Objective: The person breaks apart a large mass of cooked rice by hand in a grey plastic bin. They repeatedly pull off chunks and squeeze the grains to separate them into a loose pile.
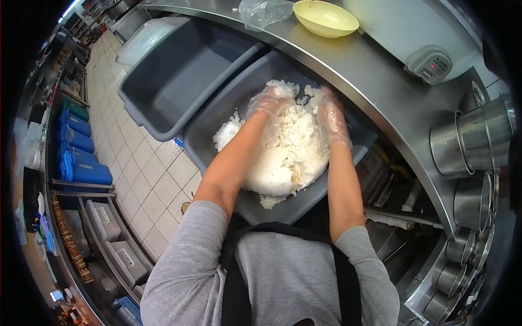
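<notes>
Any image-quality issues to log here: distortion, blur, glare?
Head view: strong wide-angle distortion, with the steel counter bowed and the corners black; head view: the right hand looks softly smeared, perhaps by motion, its fingers hard to tell apart; head view: bright reflections along the counter's edge, and the rice very bright, its whitest parts showing little grain detail.

The rice (272,176) is white with a yellowish-tan patch, its tub (304,204) is dark grey, the adjacent tub (179,76) is the same grey, and the gloves (333,117) are transparent. Behind the front edge of the silver-grey desk (383,70), the bowl (326,20) is pale yellow and the appliance (380,27) white with a red indicator (433,66). The shirt (296,271) is grey, the apron straps (236,288) are black, the floor (141,187) is pale beige with a darker grid, and the bins (81,142) are blue.
</notes>
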